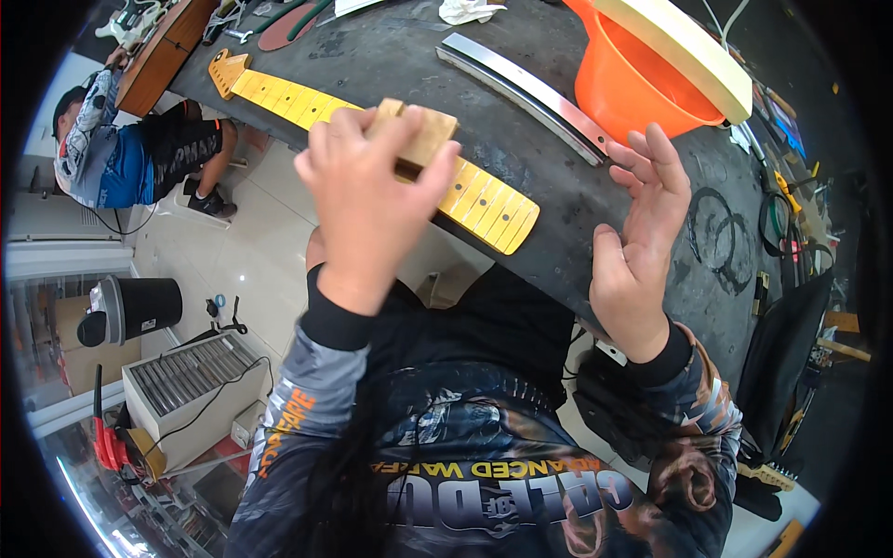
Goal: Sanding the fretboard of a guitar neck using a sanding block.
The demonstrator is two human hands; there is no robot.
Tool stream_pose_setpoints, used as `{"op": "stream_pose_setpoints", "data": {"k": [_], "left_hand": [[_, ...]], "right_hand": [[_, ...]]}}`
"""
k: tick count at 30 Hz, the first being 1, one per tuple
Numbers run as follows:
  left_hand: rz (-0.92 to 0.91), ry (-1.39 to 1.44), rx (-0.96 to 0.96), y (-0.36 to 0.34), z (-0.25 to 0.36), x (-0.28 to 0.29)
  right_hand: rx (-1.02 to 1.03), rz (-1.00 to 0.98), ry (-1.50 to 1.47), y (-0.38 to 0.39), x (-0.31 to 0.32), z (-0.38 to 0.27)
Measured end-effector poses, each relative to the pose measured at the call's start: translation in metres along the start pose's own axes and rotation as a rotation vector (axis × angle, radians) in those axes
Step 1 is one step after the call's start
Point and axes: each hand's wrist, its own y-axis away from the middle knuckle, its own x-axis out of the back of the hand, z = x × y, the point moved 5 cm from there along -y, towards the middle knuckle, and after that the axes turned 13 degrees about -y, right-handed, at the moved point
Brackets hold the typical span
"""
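Note:
A yellow guitar neck (488, 206) with dark dot inlays and thin frets lies aslant along the near edge of the bench, its headstock (226, 73) at the far left. My left hand (358, 186) is closed over a small wooden block (433, 137) on top of the fretboard, fingers and thumb on the block's sides. The block's underside is hidden. To the right, my right hand (642, 242) is raised with palm turned inward and fingers apart, holding nothing. It is nearest to the end of a long metal bar (526, 93).
An orange plastic container (623, 79) stands at the bench's back right, with a pale yellow slab (684, 51) over its rim. Crumpled white tissue (470, 10) lies at the back. Hand tools crowd the right side. Another person (121, 153) sits at the far left.

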Motion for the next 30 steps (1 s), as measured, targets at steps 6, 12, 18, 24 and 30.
{"op": "stream_pose_setpoints", "data": {"k": [6,12,18,24,30], "left_hand": [[-0.061,0.066,-0.189,0.016,0.044,0.003],[-0.017,0.151,-0.19,0.026,0.065,0.013],[0.003,-0.049,-0.028,-0.002,-0.003,-0.002],[-0.06,0.092,-0.206,0.016,0.048,0.003],[-0.02,0.13,-0.156,0.016,0.06,0.004]], "right_hand": [[-0.006,0.008,0.005,0.003,0.0,0.005],[0.005,-0.02,0.019,0.002,-0.004,0.002],[-0.002,-0.018,0.01,0.001,-0.002,0.002],[-0.02,-0.006,0.02,0.002,0.0,0.005],[-0.001,-0.018,0.017,0.001,-0.004,0.005]]}}
